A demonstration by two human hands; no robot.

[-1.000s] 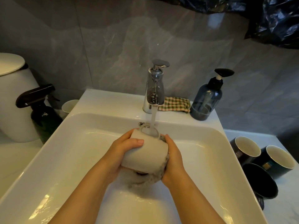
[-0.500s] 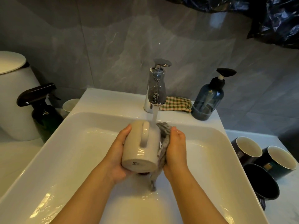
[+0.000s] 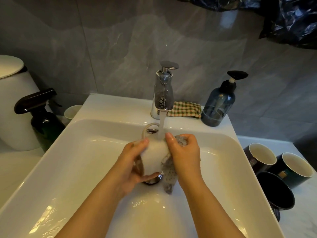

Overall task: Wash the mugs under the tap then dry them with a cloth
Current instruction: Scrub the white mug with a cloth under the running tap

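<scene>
Spanning the view, the white sink (image 3: 85,169) catches the stream from the tap (image 3: 163,93) near its back edge. The left hand (image 3: 135,160) grips the pale beige mug (image 3: 154,153) above the drain (image 3: 152,181). The right hand (image 3: 185,155), fingers curled, presses a wet grey cloth (image 3: 169,170) against it. The mug is tipped, its handle (image 3: 149,127) pointing toward the back edge; its long axis is blurred.

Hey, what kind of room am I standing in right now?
Probably a bathroom or washroom: there is a white basin under a running chrome tap, a pump soap bottle on the ledge, and a grey tiled wall behind.
</scene>
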